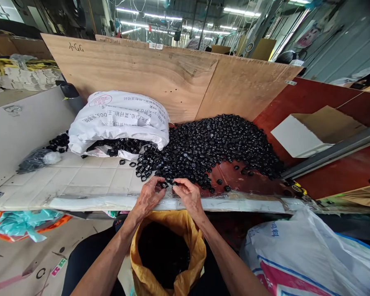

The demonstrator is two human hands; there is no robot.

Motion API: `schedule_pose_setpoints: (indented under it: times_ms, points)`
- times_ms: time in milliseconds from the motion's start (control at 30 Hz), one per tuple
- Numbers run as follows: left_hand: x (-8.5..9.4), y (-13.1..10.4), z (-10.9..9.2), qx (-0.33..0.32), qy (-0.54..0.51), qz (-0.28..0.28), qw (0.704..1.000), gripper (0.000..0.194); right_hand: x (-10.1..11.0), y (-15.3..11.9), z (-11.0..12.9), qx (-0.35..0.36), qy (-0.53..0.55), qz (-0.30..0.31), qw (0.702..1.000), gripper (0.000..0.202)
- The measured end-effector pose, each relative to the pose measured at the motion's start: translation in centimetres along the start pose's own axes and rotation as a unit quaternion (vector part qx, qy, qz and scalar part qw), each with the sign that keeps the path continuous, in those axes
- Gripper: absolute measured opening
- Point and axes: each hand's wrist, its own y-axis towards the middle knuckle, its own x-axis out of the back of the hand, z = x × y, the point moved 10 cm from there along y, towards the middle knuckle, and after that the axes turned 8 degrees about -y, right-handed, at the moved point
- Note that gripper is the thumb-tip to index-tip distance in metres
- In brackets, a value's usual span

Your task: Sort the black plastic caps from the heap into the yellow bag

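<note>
My left hand point(149, 195) is closed on a small black ring point(163, 185) at the front edge of the table. Just to its right, my right hand point(188, 195) pinches a small black plastic piece point(174, 183) between thumb and fingertips. The two pieces are close together but apart. Beyond my hands a heap of small black parts point(218, 144) covers the middle and right of the tabletop. Loose black rings point(144, 172) lie at its left end. Below my wrists, a yellow sack point(137, 263) stands open with a dark inside, its contents hard to make out.
A white woven sack point(120, 111) spills black rings at the left. A plywood board point(160, 74) walls off the back. An open carton point(308, 131) sits at the right behind a metal bar point(336, 150). Large white bags point(290, 242) stand at lower right.
</note>
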Motion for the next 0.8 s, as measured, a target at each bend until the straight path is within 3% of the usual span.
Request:
schedule_pose_setpoints:
  times_ms: [233,400,800]
  points:
    - [-0.7,-0.4,-0.3,0.021,-0.036,0.032,0.999,0.027,-1.4,-0.4,0.5,0.006,0.007,0.02,1.0,0.022]
    - [-0.7,-0.5,-0.6,0.018,-0.09,0.034,0.995,0.025,-1.2,-0.5,0.6,0.029,-0.003,0.014,0.999,0.018]
    - [-0.4,-0.8,-2.4,-0.095,-0.065,0.038,0.993,0.019,-0.9,-0.8,2.2,0.09,-0.026,0.008,0.996,0.01]
